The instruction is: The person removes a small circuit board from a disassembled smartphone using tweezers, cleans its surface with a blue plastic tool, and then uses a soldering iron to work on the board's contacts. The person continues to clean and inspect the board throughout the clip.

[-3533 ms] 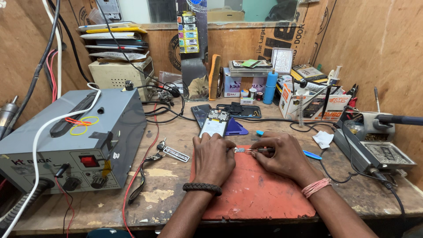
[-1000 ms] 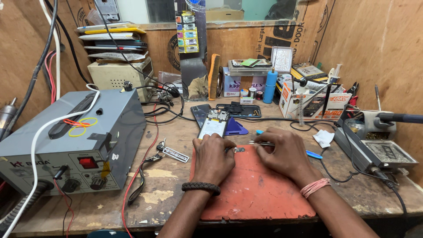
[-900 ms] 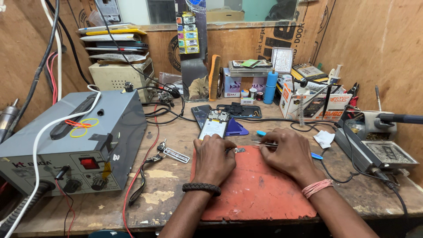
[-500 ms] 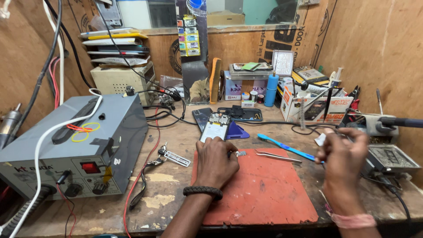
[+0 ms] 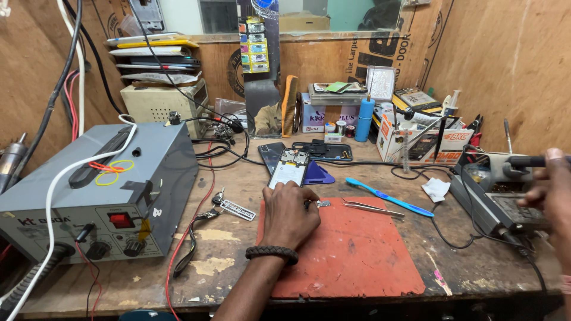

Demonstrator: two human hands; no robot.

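My left hand (image 5: pixel 289 215) rests on the red work mat (image 5: pixel 351 255), its fingertips pinching a small metal part (image 5: pixel 322 204) against the mat. A dark braided band circles that wrist. My right hand (image 5: pixel 554 191) is at the far right edge, closed around the black handle of a soldering iron (image 5: pixel 524 160) that sits in the soldering station (image 5: pixel 496 199). Metal tweezers (image 5: pixel 372 207) lie loose on the mat between my hands. A blue toothbrush (image 5: pixel 389 197) lies just behind them. An opened phone (image 5: pixel 288 169) lies beyond my left hand.
A grey power supply (image 5: pixel 98 196) with cables fills the left side. Keys with a tag (image 5: pixel 231 207) lie by the mat. Boxes, a blue bottle (image 5: pixel 364 119), a dark phone tray (image 5: pixel 324 151) and tools crowd the back of the wooden bench. A tissue (image 5: pixel 436 189) lies right of the mat.
My right hand let go of the tweezers, which now lie on the mat, and swung right to the soldering station, where it took hold of the iron's handle. My left hand stayed put.
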